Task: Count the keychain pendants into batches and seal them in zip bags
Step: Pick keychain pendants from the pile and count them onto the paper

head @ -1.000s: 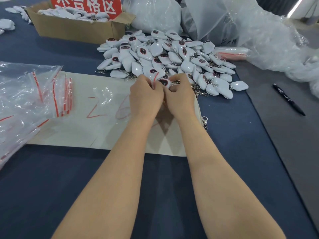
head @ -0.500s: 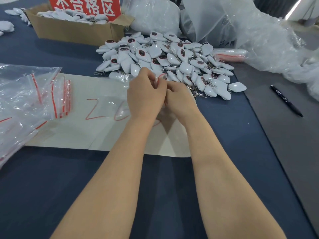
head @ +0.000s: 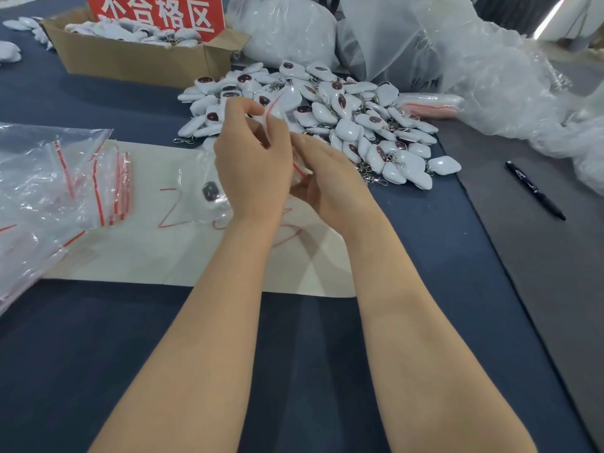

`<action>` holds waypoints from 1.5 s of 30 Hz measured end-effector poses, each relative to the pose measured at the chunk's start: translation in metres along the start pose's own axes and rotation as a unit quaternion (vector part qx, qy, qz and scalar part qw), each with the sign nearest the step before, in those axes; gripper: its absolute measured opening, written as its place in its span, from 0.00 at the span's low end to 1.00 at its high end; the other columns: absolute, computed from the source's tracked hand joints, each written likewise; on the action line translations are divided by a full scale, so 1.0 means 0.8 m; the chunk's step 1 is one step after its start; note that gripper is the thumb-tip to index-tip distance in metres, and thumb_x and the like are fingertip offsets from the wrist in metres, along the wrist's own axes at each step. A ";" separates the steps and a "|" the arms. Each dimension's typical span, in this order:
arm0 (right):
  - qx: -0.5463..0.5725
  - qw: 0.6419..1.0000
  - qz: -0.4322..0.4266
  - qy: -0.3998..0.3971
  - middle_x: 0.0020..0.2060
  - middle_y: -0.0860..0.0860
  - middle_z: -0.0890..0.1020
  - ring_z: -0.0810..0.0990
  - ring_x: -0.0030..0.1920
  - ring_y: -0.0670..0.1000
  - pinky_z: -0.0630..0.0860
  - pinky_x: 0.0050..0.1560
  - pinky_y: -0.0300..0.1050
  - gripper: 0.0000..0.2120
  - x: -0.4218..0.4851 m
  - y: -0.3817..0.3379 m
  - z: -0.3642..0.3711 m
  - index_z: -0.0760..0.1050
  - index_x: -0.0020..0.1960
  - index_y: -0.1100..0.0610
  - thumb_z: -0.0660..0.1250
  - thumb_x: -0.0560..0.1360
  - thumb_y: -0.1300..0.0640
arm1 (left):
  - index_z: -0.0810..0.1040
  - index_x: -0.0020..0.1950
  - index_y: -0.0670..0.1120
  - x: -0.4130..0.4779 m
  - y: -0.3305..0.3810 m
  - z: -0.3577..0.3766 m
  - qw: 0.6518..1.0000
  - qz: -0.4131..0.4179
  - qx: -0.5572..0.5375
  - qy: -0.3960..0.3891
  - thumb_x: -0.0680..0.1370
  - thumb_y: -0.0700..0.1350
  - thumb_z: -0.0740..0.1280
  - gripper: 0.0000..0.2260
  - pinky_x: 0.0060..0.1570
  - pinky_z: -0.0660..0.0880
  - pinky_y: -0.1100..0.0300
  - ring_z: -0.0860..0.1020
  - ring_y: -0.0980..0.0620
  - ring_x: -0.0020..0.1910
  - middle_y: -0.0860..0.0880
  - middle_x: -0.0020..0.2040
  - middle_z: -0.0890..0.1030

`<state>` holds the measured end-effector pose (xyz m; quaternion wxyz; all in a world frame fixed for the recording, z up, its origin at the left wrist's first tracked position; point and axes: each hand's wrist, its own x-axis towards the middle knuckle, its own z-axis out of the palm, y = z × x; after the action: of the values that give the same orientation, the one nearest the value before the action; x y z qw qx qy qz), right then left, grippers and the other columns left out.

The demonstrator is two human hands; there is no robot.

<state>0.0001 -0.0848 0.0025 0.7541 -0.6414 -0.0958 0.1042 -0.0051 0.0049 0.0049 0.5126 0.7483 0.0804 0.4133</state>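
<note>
Both close together, left hand (head: 251,165) and right hand (head: 330,183) gripping zip bag (head: 274,108)

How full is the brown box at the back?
Full. White pendants are heaped up to the rim of the open cardboard box. How deep the heap goes, the picture does not show.

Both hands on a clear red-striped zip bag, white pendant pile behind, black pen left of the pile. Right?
No: the head view shows the black pen right of the pile of white keychain pendants, on the grey mat. The rest stands: left hand and right hand both hold the clear red-striped zip bag, pile behind.
</note>
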 end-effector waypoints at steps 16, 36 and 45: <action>-0.561 0.772 0.106 0.281 0.78 0.54 0.51 0.42 0.78 0.58 0.41 0.74 0.61 0.29 0.014 0.043 -0.064 0.56 0.77 0.56 0.51 0.81 0.42 | 0.75 0.57 0.46 -0.027 -0.041 0.025 0.943 -0.053 0.212 -0.250 0.77 0.49 0.63 0.11 0.45 0.68 0.57 0.77 0.45 0.51 0.47 0.49 0.81; 0.101 0.966 -0.044 0.232 0.27 0.49 0.78 0.78 0.29 0.47 0.80 0.38 0.40 0.04 0.017 0.021 -0.025 0.73 0.45 0.57 0.67 0.76 0.63 | 0.76 0.54 0.46 -0.023 -0.045 0.032 0.945 -0.059 0.209 -0.244 0.77 0.49 0.63 0.10 0.49 0.71 0.54 0.77 0.43 0.53 0.47 0.50 0.81; 0.297 0.926 -0.003 0.235 0.35 0.51 0.78 0.77 0.30 0.46 0.77 0.38 0.39 0.04 0.018 0.022 -0.039 0.77 0.50 0.57 0.67 0.77 0.57 | 0.76 0.52 0.47 -0.029 -0.046 0.035 0.948 -0.059 0.214 -0.227 0.76 0.48 0.62 0.08 0.45 0.69 0.57 0.78 0.45 0.50 0.49 0.49 0.81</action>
<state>0.0217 -0.1073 -0.0194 0.9113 -0.3937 0.1175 -0.0277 0.0107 -0.0104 -0.0417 0.3689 0.9082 0.0927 0.1744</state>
